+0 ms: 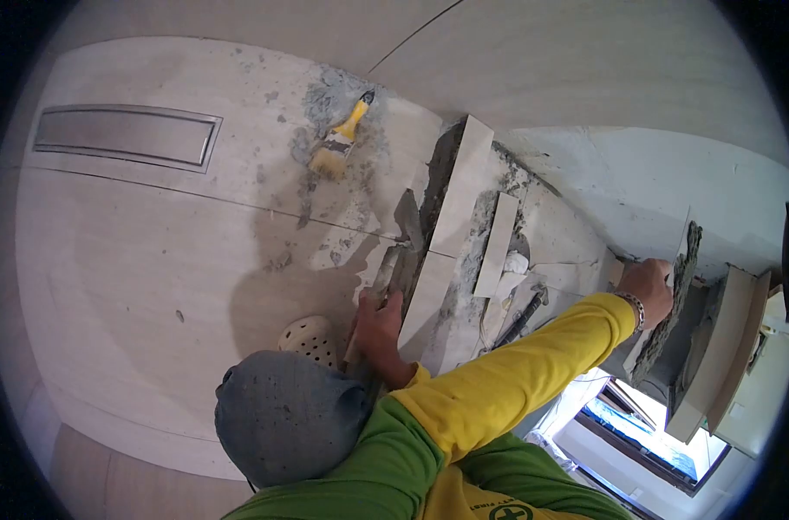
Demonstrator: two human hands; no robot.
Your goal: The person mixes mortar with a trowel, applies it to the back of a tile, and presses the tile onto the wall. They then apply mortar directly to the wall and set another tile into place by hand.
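My left hand [380, 334] is closed low over the floor beside the laid tile strips, around a tool that looks like a trowel. Its grey blade [407, 218] reaches up toward the gap next to a laid tile strip [464, 186]; the handle is mostly hidden. Out to the right, my right hand [650, 293] grips a narrow tile strip [670, 316] held on edge, thick grey mortar covering its visible side. A bracelet sits on that wrist. A loose tile strip [497, 245] lies between my hands.
A yellow-handled brush [344, 139] lies on the mortar-stained floor [169, 225]. A metal drain cover [126, 136] is set in at the upper left. A hammer-like tool [522, 319] lies beneath my right arm. More tile pieces [715, 355] stand at the right. My knee [295, 416] is bent in front.
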